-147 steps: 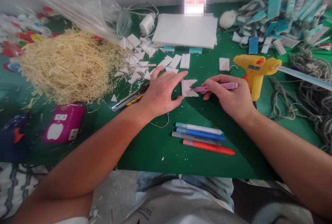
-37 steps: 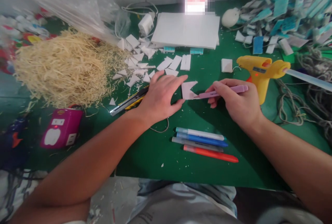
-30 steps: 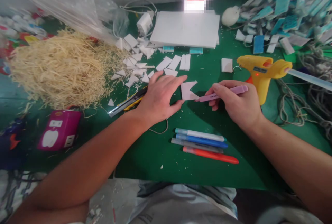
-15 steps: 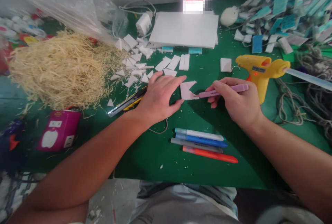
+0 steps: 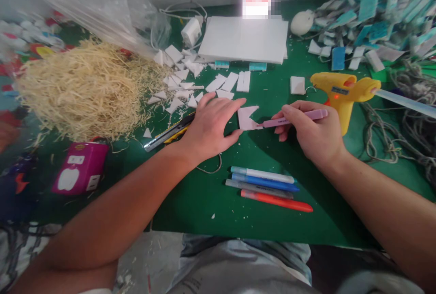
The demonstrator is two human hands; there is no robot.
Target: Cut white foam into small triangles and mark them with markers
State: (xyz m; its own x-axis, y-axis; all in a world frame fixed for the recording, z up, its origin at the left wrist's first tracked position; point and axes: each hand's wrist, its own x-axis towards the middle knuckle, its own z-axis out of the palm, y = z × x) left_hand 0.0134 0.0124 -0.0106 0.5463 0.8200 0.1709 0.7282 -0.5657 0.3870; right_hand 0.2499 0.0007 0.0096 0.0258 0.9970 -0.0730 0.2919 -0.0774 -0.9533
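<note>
On the green table [image 5: 194,203], I see room between my hands and the front edge, around the row of pens [image 5: 265,183]. My left hand [image 5: 213,124] is spread, thumb at the notched piece [image 5: 245,119]; my right hand [image 5: 313,126] pinches the pink pen [image 5: 293,119]. Between them, the piece looks mostly pink; I can't tell what remains uncoloured.

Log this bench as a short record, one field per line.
Left hand: spread, thumb at the near left corner of the notched white piece
Right hand: grips the pink pen, tip at that piece's near right point
Loose pens: teal-and-white, blue, gray, red
Tools: glue gun beyond right hand; craft knife beside left
</note>
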